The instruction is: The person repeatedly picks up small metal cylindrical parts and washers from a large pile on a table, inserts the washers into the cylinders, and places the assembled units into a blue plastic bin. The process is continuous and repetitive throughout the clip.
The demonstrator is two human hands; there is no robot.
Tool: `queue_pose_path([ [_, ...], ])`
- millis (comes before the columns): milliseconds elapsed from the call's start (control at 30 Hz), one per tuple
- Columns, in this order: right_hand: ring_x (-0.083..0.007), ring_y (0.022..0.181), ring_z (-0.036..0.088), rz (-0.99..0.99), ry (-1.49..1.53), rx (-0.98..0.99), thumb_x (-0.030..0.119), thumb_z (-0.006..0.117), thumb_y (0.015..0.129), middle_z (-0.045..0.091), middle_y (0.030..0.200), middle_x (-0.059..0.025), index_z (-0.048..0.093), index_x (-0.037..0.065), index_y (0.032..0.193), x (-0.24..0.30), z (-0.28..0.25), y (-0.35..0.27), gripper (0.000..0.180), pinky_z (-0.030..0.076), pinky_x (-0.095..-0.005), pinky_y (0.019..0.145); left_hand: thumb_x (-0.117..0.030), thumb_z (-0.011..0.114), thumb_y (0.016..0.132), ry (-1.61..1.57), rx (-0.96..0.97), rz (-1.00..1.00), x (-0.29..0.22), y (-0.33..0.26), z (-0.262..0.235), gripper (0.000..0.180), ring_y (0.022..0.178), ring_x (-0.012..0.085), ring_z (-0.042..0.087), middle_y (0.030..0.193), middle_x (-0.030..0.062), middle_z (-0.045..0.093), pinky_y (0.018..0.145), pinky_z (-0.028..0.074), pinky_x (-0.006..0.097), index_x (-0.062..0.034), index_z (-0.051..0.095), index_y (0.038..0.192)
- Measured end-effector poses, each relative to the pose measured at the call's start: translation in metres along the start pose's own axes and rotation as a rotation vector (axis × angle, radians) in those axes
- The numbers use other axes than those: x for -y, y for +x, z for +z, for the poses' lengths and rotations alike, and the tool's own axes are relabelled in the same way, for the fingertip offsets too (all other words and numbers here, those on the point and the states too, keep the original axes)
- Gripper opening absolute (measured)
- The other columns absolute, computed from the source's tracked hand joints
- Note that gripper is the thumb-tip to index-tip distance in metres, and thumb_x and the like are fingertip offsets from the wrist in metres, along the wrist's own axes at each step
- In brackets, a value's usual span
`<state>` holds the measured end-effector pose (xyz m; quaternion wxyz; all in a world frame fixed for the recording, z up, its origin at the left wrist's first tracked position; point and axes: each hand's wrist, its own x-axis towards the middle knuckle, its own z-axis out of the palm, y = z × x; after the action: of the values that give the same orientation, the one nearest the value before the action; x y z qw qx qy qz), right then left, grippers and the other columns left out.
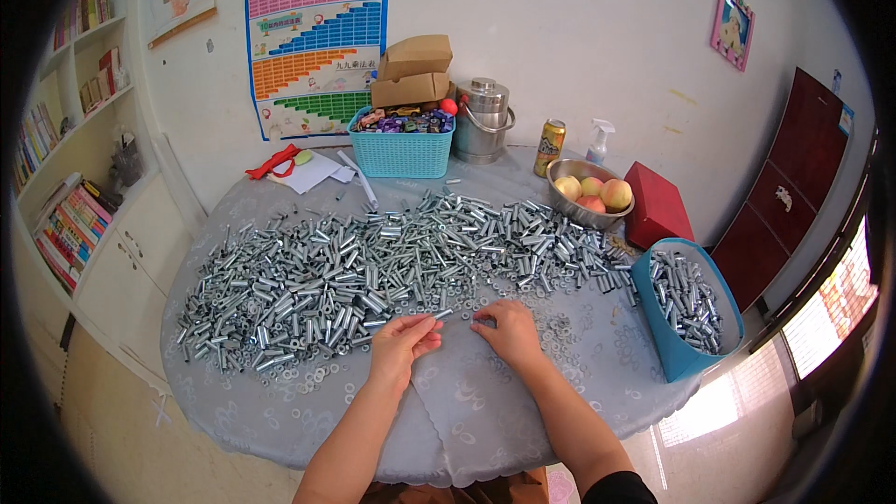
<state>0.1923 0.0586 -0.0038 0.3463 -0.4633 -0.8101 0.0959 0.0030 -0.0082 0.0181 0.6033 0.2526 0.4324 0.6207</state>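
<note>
Near the front middle of the table, my left hand pinches a short silver bolt between thumb and fingertips. Its end points toward my right hand, a short gap away. The right fingers are closed together at their tips; whatever is between them is too small to make out. Just beyond both hands spreads a wide heap of silver metal bolts and sleeves. Loose washers lie along the near edge of the heap. At the right stands a blue bin filled with similar metal pieces.
A grey patterned cloth covers the table. Along its back are a turquoise basket, a steel lidded pot, a yellow can, a spray bottle, a steel bowl of fruit and a red box.
</note>
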Motion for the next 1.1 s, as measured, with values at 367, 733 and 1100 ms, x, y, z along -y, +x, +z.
queue_pose_path([
  [367,-0.0134,0.065,0.059,0.479,0.493,0.0,0.012,0.072,0.068,0.064,0.073,-0.0042,0.066,0.003,0.08,-0.005,-0.034,0.004,0.016,0.046,-0.0262,0.059,-0.007,0.063,0.08,0.0,-0.011,0.0,-0.001,0.001,-0.001,0.016,0.068,0.0139,0.061,0.088,0.0131,0.064,0.065,0.052,0.027,0.0019,0.06,0.093],
  [733,-0.0192,0.066,0.06,0.351,0.185,0.411,0.016,0.069,0.067,0.064,0.072,-0.0061,0.068,0.009,0.088,0.001,-0.046,-0.008,0.022,0.047,-0.0299,0.062,-0.007,0.064,0.08,0.029,0.01,-0.014,-0.001,-0.001,0.001,0.018,0.068,0.014,0.061,0.088,0.0134,0.064,0.065,0.052,0.027,0.0028,0.059,0.095],
  [1100,-0.0248,0.07,0.06,0.194,0.033,0.363,0.017,0.069,0.067,0.064,0.073,-0.0083,0.066,0.007,0.077,-0.002,-0.038,-0.009,0.015,0.048,-0.0348,0.064,-0.006,0.064,0.079,0.044,0.026,-0.031,0.003,0.0,0.001,0.016,0.068,0.0149,0.061,0.088,0.0137,0.064,0.066,0.053,0.028,0.0021,0.06,0.093],
])
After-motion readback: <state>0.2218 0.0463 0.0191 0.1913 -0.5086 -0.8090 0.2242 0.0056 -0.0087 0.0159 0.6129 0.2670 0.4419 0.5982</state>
